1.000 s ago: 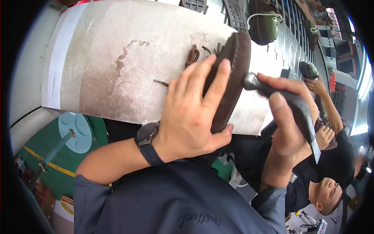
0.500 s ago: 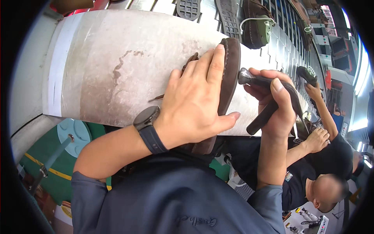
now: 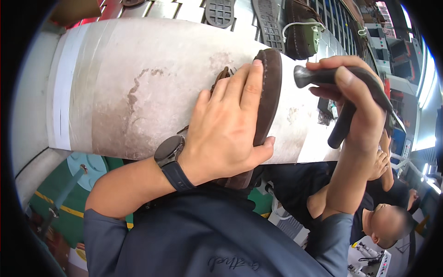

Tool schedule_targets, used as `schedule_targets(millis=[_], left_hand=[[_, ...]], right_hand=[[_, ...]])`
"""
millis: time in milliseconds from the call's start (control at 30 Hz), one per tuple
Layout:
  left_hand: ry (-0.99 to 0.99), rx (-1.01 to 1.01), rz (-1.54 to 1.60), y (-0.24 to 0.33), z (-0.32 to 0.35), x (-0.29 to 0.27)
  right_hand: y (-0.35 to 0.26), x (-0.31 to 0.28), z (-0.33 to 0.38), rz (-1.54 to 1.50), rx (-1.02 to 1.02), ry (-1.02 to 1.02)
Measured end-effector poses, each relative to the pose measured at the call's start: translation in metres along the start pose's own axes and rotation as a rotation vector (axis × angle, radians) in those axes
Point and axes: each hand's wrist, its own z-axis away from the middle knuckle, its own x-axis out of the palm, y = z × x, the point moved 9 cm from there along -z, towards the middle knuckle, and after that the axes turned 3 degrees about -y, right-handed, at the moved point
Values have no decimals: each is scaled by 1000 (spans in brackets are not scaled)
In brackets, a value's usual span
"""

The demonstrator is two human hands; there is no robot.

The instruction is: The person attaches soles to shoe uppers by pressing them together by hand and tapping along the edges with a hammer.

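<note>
A brown shoe lies on its side across the pale worktable, its sole facing right. My left hand presses over the shoe's upper, fingers laid along the stitched edge and thumb by the sole. A brown lace pokes out beyond those fingers. To the right, my right hand grips a dark hammer, held in the air with its rounded metal face toward the sole and a gap between them. The shoe's heel end sits partly hidden under my left wrist.
Beyond the worktable runs a slatted metal conveyor with loose soles and another brown shoe with a white cord. At the right a co-worker in dark clothes works nearby. A round light-blue stool-like disc stands low at left.
My right hand has swung the hammer right and slightly up, away from the sole. My left hand stays on the shoe; the view has shifted a little.
</note>
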Motion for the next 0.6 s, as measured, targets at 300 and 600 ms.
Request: schedule_targets(millis=[300,600], left_hand=[[150,70,59,-11,9,2],[245,130,108,-11,17,2]], right_hand=[[32,12,45,-196,-87,199],[51,61,156,-297,-153,239]])
